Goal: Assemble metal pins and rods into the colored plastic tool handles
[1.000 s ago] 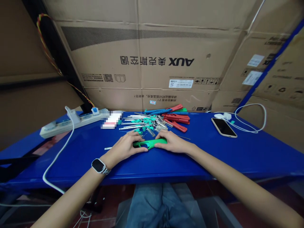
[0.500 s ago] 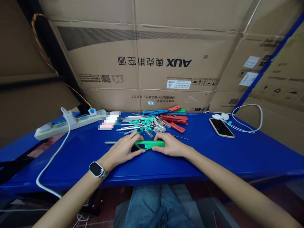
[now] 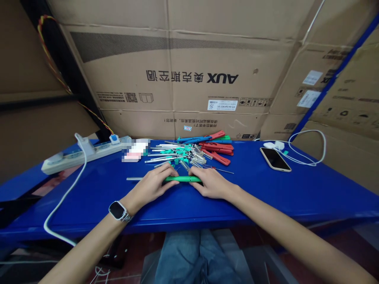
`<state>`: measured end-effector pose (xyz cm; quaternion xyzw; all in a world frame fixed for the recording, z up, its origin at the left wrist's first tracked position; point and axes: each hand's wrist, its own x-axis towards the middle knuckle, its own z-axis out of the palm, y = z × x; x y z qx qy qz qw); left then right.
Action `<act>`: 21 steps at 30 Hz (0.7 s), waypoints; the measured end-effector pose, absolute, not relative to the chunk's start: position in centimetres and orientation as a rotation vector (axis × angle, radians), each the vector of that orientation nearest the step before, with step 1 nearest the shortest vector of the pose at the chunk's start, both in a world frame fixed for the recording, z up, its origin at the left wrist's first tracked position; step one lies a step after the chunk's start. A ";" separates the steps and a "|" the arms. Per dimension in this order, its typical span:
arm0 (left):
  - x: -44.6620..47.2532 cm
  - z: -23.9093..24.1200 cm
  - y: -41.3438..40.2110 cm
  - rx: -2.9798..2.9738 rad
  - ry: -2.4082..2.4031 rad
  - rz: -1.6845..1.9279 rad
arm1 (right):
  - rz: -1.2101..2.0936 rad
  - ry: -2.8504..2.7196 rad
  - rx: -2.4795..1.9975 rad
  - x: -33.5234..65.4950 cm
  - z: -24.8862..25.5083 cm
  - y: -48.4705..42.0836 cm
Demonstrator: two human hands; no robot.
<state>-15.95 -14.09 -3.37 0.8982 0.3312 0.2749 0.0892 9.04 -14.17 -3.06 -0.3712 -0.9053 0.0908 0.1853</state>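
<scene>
Both hands are closed on a green long-nosed lighter [image 3: 184,179], held level just over the near part of the blue table. Its metal tube [image 3: 134,179] sticks out to the left beyond my left hand [image 3: 156,181], which pinches the handle's left part. At the right end, my right hand [image 3: 211,182] grips the handle between thumb and fingers. The narrow edge of the handle faces me, with its seam showing. Just behind lies a pile of metal lighter tubes [image 3: 161,159] with teal parts and clear pieces. Red handle shells [image 3: 217,148] and blue handle shells [image 3: 194,139] lie beside it.
A thin screwdriver [image 3: 223,170] lies right of the pile. Farther right are a phone [image 3: 275,159] and a white cable [image 3: 322,146]. A power strip [image 3: 71,158] with plugs stands on the left. Cardboard [image 3: 189,47] walls the back of the blue table [image 3: 189,209].
The green lighter has been turned about its length, from its broad side with the trigger opening to its narrow edge. Both hands have shifted slightly left with it.
</scene>
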 end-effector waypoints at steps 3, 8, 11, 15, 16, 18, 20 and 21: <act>-15.8 -3.3 -14.2 2.727 0.975 0.816 | 0.177 -2.584 -1.029 9.0 -3.2 -14.1; -16.2 -3.4 -13.8 2.792 1.018 0.819 | 0.159 -2.585 -1.008 9.4 -3.5 -13.8; -16.7 -3.3 -13.5 2.836 1.026 0.843 | 0.168 -2.540 -1.028 9.8 -3.5 -13.6; -17.0 -2.9 -13.4 2.881 1.038 0.803 | 0.157 -2.544 -1.069 9.7 -3.3 -13.8; -17.0 -2.8 -13.4 2.889 1.051 0.782 | 0.141 -2.552 -1.090 9.5 -3.3 -13.9; -16.8 -2.6 -13.5 2.910 1.095 0.753 | 0.095 -2.555 -1.156 9.1 -3.2 -14.1; -16.4 -2.3 -13.6 2.922 1.173 0.820 | 0.061 -2.516 -1.239 8.8 -3.2 -14.2; -16.2 -2.1 -13.6 2.906 1.231 0.918 | 0.068 -2.481 -1.275 8.7 -3.1 -14.2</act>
